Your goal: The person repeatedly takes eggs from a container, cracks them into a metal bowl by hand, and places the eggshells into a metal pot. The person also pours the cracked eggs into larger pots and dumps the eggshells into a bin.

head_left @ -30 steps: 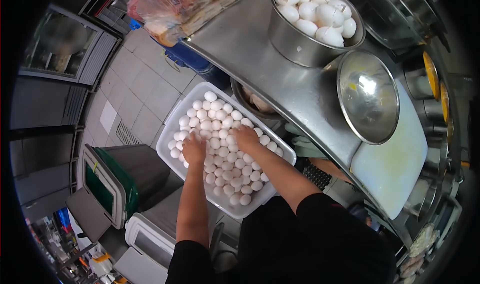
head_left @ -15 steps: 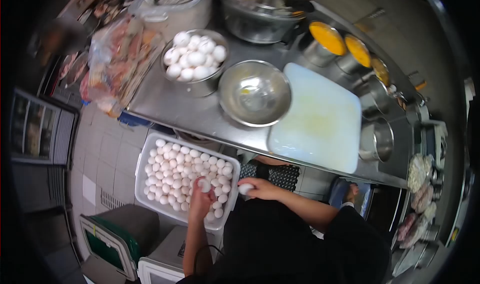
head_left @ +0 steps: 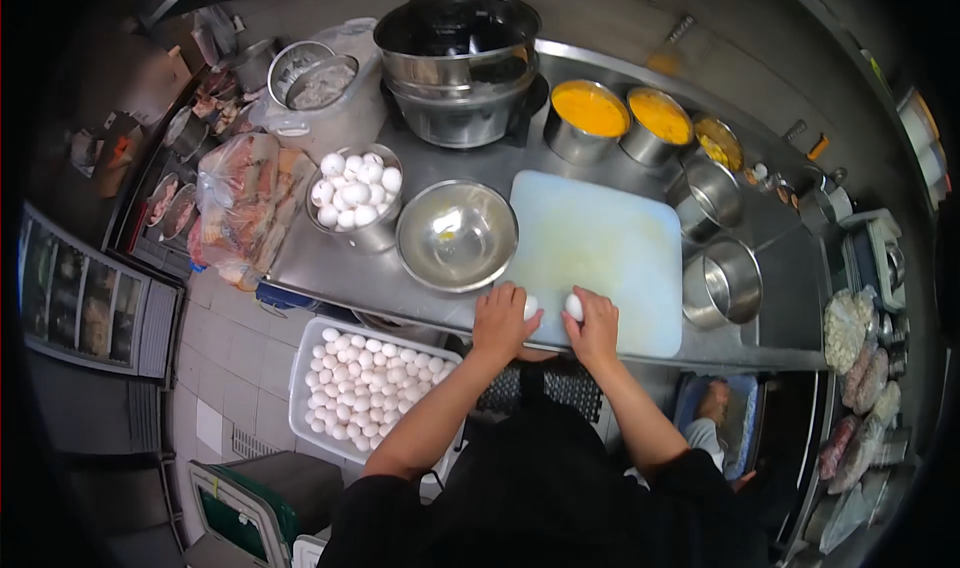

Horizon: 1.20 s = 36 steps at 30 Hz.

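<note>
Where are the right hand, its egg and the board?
Right hand [head_left: 598,328]: head view, back of the hand.
Egg [head_left: 573,307]: head view, exposed shell.
Board [head_left: 602,254]: head view, bare surface near the middle.

Stainless steel counter [head_left: 335,268] is pretty packed: big pale cutting board [head_left: 600,253], metal mixing bowl [head_left: 458,253] right beside it, then a steel pot [head_left: 376,236] full of white shells [head_left: 355,190]. Bagged raw meat [head_left: 240,200] at the left end, two yellow-filled pots [head_left: 578,146] behind the board, bare-metal pots [head_left: 718,286] off right.
</note>
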{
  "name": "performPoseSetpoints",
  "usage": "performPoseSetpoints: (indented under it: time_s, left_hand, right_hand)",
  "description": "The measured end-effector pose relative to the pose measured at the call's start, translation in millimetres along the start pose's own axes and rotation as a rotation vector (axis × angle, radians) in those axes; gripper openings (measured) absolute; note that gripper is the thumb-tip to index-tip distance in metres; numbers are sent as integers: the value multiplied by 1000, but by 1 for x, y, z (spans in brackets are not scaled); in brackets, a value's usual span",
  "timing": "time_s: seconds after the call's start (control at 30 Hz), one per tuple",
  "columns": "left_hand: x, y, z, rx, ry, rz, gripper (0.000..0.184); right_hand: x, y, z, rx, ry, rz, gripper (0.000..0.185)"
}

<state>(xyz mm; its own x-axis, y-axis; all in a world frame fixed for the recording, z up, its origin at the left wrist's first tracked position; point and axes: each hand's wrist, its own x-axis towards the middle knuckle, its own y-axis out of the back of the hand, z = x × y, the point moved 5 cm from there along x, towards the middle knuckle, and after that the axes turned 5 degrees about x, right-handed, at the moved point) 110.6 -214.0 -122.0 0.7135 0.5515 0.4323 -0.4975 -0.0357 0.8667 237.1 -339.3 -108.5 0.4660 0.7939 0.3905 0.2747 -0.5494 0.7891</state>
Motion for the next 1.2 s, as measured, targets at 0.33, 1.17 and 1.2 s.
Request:
performPoseSetpoints:
  time_s: [0.33, 1.17, 1.2]
  left_hand:
    - [50, 33, -65, -1518, 854, -285, 35]
    - [78, 71, -134, -1072, 616, -171, 47]
    - [76, 71, -130, -1034, 591, -210, 50]
  right_hand:
    - [125, -33, -65, 681, -18, -305, 44]
    - [167, -123, -92, 1480, -674, -746, 48]
    - [163, -125, -94, 1478, -674, -751, 48]
